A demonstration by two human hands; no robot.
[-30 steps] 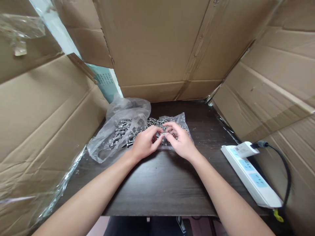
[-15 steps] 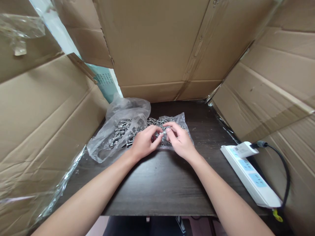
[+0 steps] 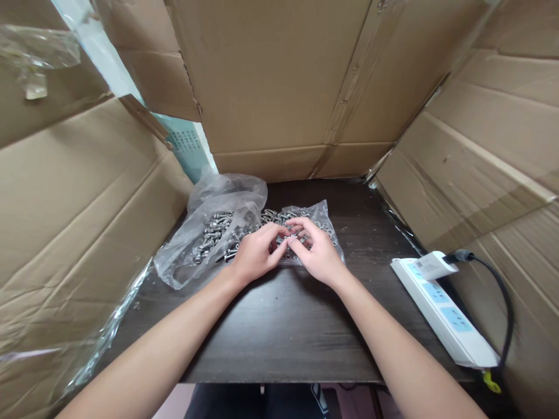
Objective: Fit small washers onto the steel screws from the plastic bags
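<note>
“Brown, creased cardboard panel (image 3: 82,198) fills the left edge of my remote feed. Past it, a pale blue sheet with rows of dark print (image 3: 186,139) shows through a gap.”

“And on the table?”

“The dark brown, wood-grained table (image 3: 279,326) carries a crumpled, translucent plastic bag (image 3: 172,269) on its left, with a heap of silver metal bolts (image 3: 213,230) in it.”

“How do you read the left hand (image 3: 259,250)?”

“Just right of that bag. I see thumb and forefinger nearly together, pinching a small silver metal bolt (image 3: 291,237).”

“So where exactly is that bolt?”

“Between the two hands, near the middle of my view, in front of a flat, clear plastic bag (image 3: 323,210) with small metal rings (image 3: 329,233) on it.”

“The right hand (image 3: 321,250)?”

“Its thumb tip is at the bolt, forefinger arched above. I cannot tell whether those fingers grip it or only touch.”

“Farther right?”

“A long white power strip with light blue sockets (image 3: 474,343), a white block-shaped adapter (image 3: 434,266) plugged in, and a black cable (image 3: 506,291) curving down from it, beside more cardboard (image 3: 493,157).”
</note>
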